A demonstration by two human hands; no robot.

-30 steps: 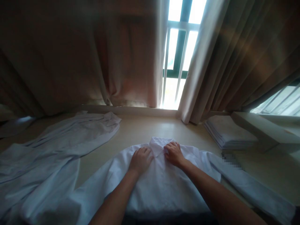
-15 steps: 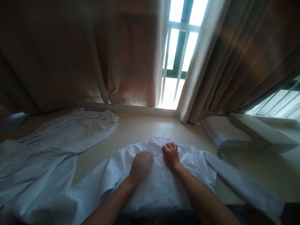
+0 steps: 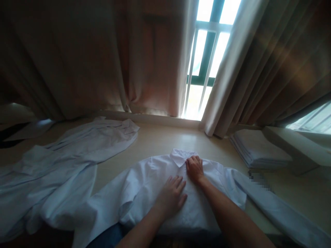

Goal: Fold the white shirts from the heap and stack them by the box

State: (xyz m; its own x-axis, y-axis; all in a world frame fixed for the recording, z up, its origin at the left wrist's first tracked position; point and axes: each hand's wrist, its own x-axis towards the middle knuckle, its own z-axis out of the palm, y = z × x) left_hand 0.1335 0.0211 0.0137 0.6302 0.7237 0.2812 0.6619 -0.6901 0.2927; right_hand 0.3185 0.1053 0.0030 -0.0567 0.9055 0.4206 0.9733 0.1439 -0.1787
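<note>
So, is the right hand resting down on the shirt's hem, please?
No, the right hand is up beside the collar of the shirt.

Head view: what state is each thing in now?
Center shirt: spread out, collar folded down
Left hand: on center shirt, fingers spread
Right hand: fingers curled by the collar
Left-side clothing: unfolded, rumpled
Cloth stack: folded
Curtains: parted at the window
Box: open or closed, can't tell

- Shirt (image 3: 207,199) on counter (image 3: 165,137)
- From it, clothes (image 3: 74,148) at nine o'clock
- Cloth stack (image 3: 260,144) at two, beside box (image 3: 294,143)
- Window (image 3: 204,77) at twelve
</note>
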